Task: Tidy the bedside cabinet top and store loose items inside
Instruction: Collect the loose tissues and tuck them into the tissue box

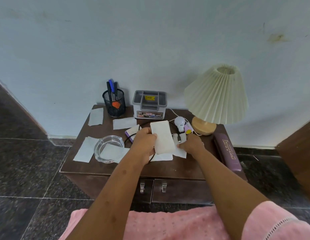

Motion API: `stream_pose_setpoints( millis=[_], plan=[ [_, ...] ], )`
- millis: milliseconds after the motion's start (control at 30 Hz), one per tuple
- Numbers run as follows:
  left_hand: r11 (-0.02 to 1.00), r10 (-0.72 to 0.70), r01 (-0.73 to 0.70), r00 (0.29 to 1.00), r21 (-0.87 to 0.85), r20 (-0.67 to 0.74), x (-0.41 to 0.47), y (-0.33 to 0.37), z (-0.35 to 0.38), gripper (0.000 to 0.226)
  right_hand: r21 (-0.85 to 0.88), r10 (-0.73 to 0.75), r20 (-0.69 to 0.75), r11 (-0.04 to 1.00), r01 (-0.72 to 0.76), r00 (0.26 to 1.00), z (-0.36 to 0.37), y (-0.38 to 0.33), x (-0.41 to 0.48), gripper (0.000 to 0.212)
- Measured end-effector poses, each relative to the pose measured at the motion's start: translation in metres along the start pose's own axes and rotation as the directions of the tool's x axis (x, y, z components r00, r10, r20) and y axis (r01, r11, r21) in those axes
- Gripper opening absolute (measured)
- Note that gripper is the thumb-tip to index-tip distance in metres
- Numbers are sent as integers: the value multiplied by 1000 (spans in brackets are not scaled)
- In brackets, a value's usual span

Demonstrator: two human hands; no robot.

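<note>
the dark brown wooden bedside cabinet top point(168, 168) is strewn with white paper slips. one tall white paper slip point(163, 137) is gripped by the left hand point(144, 140) just above its middle; a second white slip point(182, 153), lying flat, is pinched by the right hand point(192, 144). the plug of the thin black cable point(178, 136) rests on paper beside that hand and could be dragged off; the round clear glass ashtray point(108, 148) could be toppled if the slip under it is tugged.

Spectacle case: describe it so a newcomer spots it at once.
Find the pleated cream lamp at the right rear of the cabinet top. Along the right edge before it lies the spectacle case. It alone is long and purple, with gold lettering.
</note>
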State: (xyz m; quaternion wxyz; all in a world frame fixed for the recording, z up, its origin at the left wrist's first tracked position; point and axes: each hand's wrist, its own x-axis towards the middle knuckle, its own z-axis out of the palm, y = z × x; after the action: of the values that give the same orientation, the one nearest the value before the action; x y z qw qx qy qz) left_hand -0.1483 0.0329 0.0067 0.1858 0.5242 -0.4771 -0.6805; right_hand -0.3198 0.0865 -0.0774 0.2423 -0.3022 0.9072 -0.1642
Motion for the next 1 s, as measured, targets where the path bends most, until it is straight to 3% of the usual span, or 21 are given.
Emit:
stream_pose_setpoints(
  millis=[67,100,167,300,433,533,633,767,1000],
  plan=[
    [1000,-9,9,1000,16,4,1,2,-4,32,-7,33,12,999,-33,999,1,-4,4,37],
    [1000,-10,10,1000,19,2,1,2,-7,33,17,32,23,999,-32,999,-1,-7,5,40],
    [1000,-6,6,1000,13,-1,1,2,-12,34,130,18,29,991,-22,999,-11,-13,6,50],
    [1000,14,-14,1000,-9,-9,0,3,-20,34,376,-19,-106,925,58,994,-40,-33,-9,33],
    [996,15,-15,1000,-92,1,-3,5,-22,37,740,-188,17,663,114,982,-56,-62,-45,16],
    [990,27,-27,1000,-138,-3,-6,5,-19,35,826,-319,71,550,124,945,-58,-81,-67,16],
    [979,39,-37,999,-199,8,-10,5,-17,32,813,-325,131,576,87,937,-49,-87,-78,12],
    [964,43,-50,999,-263,-29,-7,7,-19,34,671,-280,117,730,133,953,-38,-86,-78,29],
    [949,31,-43,999,-312,-43,-3,8,-22,33,656,-268,111,744,132,957,-23,-94,-73,29]
  ],
)
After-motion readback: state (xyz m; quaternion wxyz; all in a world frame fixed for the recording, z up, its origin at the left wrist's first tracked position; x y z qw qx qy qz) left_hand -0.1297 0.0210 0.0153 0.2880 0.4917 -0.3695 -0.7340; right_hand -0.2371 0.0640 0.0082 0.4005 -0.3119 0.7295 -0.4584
